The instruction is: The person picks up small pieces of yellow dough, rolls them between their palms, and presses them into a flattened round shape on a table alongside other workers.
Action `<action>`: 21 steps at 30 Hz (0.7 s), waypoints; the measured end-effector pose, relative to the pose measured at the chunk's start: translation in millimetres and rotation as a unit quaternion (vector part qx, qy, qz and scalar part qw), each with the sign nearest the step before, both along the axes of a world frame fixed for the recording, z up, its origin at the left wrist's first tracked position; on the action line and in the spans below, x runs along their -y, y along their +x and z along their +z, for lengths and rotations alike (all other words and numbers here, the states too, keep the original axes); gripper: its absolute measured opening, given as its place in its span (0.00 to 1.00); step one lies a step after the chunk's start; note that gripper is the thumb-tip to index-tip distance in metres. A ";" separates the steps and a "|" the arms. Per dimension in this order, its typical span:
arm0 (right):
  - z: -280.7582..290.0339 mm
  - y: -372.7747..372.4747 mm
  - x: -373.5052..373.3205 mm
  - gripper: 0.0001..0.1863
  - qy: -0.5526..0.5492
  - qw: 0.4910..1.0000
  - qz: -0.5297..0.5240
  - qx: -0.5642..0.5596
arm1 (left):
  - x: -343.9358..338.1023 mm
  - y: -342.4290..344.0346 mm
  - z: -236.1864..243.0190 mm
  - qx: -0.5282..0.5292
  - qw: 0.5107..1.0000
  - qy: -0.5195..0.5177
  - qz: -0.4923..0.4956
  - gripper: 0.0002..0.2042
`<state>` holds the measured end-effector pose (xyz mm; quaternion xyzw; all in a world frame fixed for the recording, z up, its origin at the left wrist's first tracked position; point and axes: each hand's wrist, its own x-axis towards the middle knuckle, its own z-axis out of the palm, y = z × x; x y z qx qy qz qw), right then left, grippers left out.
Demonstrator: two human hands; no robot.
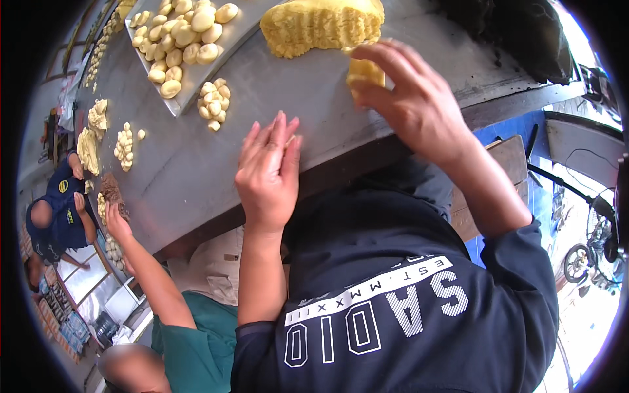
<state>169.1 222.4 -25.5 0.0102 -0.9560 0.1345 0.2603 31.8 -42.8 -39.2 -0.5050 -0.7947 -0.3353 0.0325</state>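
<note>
My right hand (422, 108) curves over a small block of yellow dough (365, 71), thumb and fingertips on either side of it, just below a large yellow dough mass (321, 23). My left hand (268, 170) is at the near edge of the grey worktop (282, 85), fingers stretched forward and close together; what is beneath them is hidden. Left of my hands, many pale round dough pieces lie on a tray (219, 44), with a cluster of smaller pieces (213, 101) beside it.
A co-worker in green (190, 334) reaches to dough at the left of the worktop; another person in navy (59, 203) works farther left. A dark bundle (517, 33) lies at the back right. A wooden board (498, 164) and a bicycle (580, 262) show at the right.
</note>
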 end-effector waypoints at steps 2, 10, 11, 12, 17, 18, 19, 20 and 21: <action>6.2 -1.0 -11.4 0.12 0.016 1.000 0.004 0.019 | -1.6 8.1 -1.1 0.041 0.999 -0.013 0.020 0.34; -4.3 -15.8 6.2 0.11 0.031 0.992 -0.049 0.110 | 13.8 -14.5 1.6 -0.040 0.998 -0.035 -0.031 0.10; 3.4 -15.8 -0.9 0.08 -0.004 0.992 -0.017 0.127 | 6.3 -16.1 7.6 -0.066 0.997 -0.042 -0.018 0.08; 7.3 -12.8 -5.8 0.08 -0.001 0.992 -0.017 0.123 | 4.5 -19.3 14.1 -0.069 0.997 -0.039 -0.017 0.08; 0.7 -2.4 -1.2 0.03 -0.118 0.991 0.049 0.046 | -8.9 -41.2 41.0 0.328 0.940 -0.095 0.021 0.08; -5.6 -2.0 -1.5 0.05 -0.129 0.990 0.050 0.029 | -18.2 -42.1 48.3 0.314 0.943 -0.111 0.028 0.09; -8.9 0.1 -2.8 0.07 -0.117 0.992 0.039 0.022 | -25.4 -41.1 43.2 0.315 0.942 -0.110 0.030 0.09; -11.7 1.1 -2.5 0.07 -0.121 0.992 0.042 0.025 | -34.1 -38.6 35.6 0.083 0.972 -0.216 0.029 0.09; -11.6 0.1 -0.9 0.07 -0.117 0.992 0.042 0.019 | -41.0 -34.5 31.8 -0.158 0.937 -0.311 0.028 0.09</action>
